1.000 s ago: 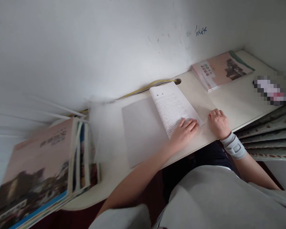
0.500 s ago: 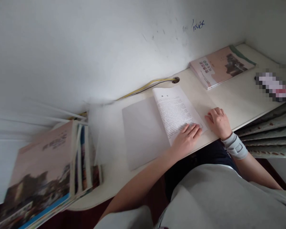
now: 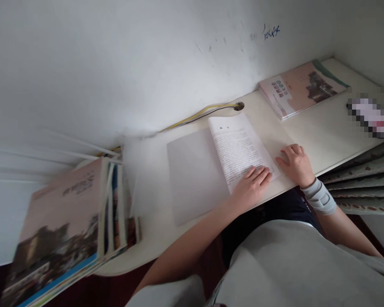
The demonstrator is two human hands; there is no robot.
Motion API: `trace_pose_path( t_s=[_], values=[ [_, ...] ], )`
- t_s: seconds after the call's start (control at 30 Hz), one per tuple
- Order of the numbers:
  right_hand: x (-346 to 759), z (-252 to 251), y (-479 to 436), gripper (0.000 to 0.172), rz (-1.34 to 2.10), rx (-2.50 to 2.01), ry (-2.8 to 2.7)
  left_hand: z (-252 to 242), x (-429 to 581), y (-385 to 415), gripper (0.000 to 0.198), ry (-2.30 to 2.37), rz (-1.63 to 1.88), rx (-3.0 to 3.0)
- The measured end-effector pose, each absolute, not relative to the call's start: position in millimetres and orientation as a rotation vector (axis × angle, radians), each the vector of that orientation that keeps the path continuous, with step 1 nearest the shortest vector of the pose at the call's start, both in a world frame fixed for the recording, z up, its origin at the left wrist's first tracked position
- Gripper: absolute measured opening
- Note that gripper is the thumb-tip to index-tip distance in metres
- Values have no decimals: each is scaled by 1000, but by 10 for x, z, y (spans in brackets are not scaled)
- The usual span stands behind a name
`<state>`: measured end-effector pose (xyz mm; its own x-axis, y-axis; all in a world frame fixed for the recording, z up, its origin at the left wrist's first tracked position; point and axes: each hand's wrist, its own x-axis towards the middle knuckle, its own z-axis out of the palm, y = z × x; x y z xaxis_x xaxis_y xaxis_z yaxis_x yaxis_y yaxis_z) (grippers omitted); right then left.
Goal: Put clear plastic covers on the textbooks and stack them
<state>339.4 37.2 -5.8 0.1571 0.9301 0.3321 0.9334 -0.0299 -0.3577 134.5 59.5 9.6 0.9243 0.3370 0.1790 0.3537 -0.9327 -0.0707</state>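
An open book (image 3: 222,160) lies on the white desk (image 3: 320,132), its left page blank and its right page full of print. My left hand (image 3: 252,185) rests flat on the lower corner of the printed page, fingers stretched out. My right hand (image 3: 296,164) lies on the desk just right of the book, fingers curled loosely downward and holding nothing I can see. A grey wrist band (image 3: 320,197) wraps my right wrist.
A stack of books (image 3: 70,226) with a pink cover on top leans at the desk's left end. Another pink textbook (image 3: 302,87) lies at the far right by the wall. A yellow cable (image 3: 201,113) runs into a desk hole. Patterned fabric (image 3: 361,179) hangs at right.
Both hands have stayed on the book and desk; only the view has shifted slightly. My right hand's fingers have edged a little closer to the page's edge.
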Motion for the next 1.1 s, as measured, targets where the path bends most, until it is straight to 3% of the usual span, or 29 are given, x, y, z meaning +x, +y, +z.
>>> trace_pose_path(
  t_s=[0.17,0.63,1.1],
  values=[
    [3305,-1,340,40,-122,-2046,-1898,95,1213,577,34,-568,-275,-2940],
    [3298,-53,337,29,-117,-2074,-1876,40,1176,598,36,-529,-404,-2927],
    [3370,-88,366,35,16,-1945,-1814,202,1555,693,34,-681,-104,-2938]
  ],
)
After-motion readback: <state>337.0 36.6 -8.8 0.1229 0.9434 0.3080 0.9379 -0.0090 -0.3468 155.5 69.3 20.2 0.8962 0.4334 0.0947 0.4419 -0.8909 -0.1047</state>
